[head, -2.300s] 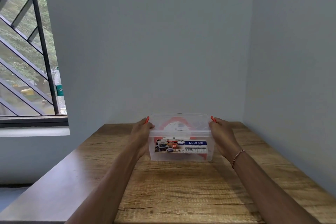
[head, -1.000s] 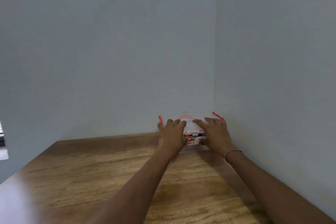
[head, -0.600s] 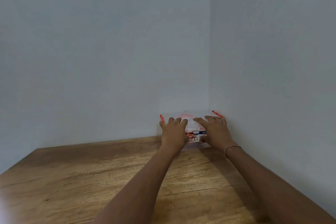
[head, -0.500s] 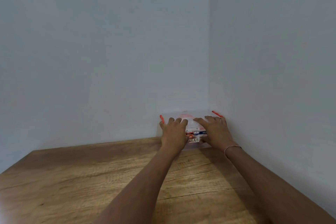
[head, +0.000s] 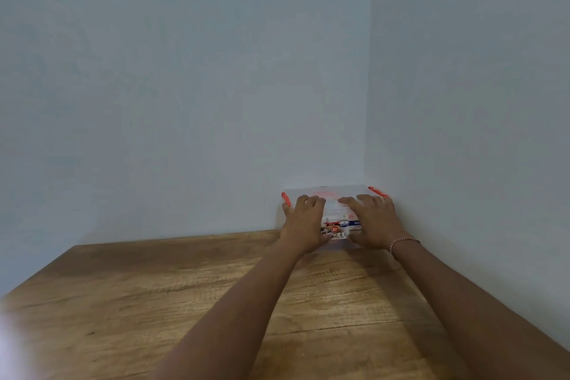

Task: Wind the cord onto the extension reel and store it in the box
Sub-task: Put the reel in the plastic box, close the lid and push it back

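Note:
A clear plastic box (head: 337, 210) with orange side latches and a printed label stands in the far right corner of the wooden table (head: 154, 302), against both walls. Its lid is on, and the red extension reel (head: 324, 193) shows faintly through the plastic. My left hand (head: 303, 220) lies against the box's front left, fingers straight and reaching onto the lid. My right hand (head: 374, 220) lies the same way against its front right. Both palms cover most of the label.
Pale blue-grey walls meet at the corner right behind the box. The table's left edge runs diagonally down to the lower left. A thin bracelet (head: 402, 241) sits on my right wrist.
The box has gone from the table's middle back into the far right corner. My hands shifted from its side latches to its front and lid. In the last half second almost nothing moved.

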`<state>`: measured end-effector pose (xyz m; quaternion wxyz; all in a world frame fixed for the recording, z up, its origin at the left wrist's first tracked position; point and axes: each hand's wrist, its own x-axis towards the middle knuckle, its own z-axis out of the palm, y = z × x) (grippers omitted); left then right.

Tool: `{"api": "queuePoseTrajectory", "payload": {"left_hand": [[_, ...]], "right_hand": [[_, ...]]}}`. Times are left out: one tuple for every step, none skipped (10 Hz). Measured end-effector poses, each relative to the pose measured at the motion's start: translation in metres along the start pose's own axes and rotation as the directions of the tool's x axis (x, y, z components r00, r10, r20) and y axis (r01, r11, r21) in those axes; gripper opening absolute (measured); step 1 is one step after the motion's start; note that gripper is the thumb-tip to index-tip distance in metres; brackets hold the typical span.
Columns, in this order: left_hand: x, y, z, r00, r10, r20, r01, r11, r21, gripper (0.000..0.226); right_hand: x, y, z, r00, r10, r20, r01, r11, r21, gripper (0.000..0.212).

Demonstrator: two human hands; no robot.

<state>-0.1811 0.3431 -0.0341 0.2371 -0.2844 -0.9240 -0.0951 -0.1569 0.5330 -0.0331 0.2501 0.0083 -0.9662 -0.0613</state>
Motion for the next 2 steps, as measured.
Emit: {"api": "queuePoseTrajectory", "payload": {"left_hand": [[-0.020,-0.017,-0.013,0.997,0.011,0.072,-0.011,1.000,0.001,0.102],[-0.044,-0.048,-0.024,0.998,-0.016,0.057,0.011,0.997,0.077,0.105]], "right_hand": [[-0.002,-0.010,-0.017,0.994,-0.008,0.112,-0.001,0.997,0.074,0.088],[0.002,-0.044,-0.028,0.993,-0.121,0.005,0.118,0.974,0.192,0.082]]}}
